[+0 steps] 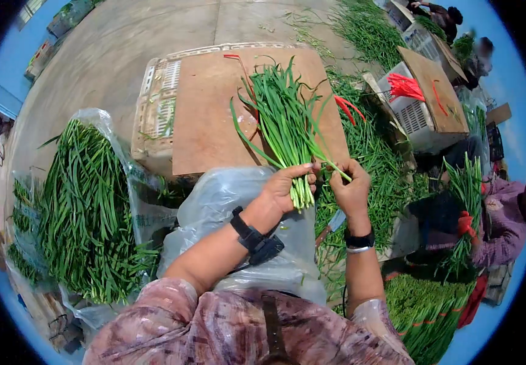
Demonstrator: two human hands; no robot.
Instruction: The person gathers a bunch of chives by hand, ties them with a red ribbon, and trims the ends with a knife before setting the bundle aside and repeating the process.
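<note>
A bunch of garlic chives (284, 118) lies on a brown board (208, 121), leaves pointing away and pale cut ends toward me. My left hand (284, 185) is closed around the stalks near those ends. Just to its right, my right hand (351, 185) pinches a stalk or a few stalks angling out of the bunch. A red tie (248, 79) lies on the board, partly under the leaves. Below my right hand, a knife (334, 222) shows its blade beside the clear plastic sheet (232, 194) on my lap.
At left stands a plastic bag (132, 182) full of chives (89, 213). Loose greens (366, 152) cover the floor at right. A white crate (418, 115) there holds red ties (404, 86). A person in a purple sleeve (506, 213) holds another bunch (462, 188). Tied bundles (427, 316) lie lower right.
</note>
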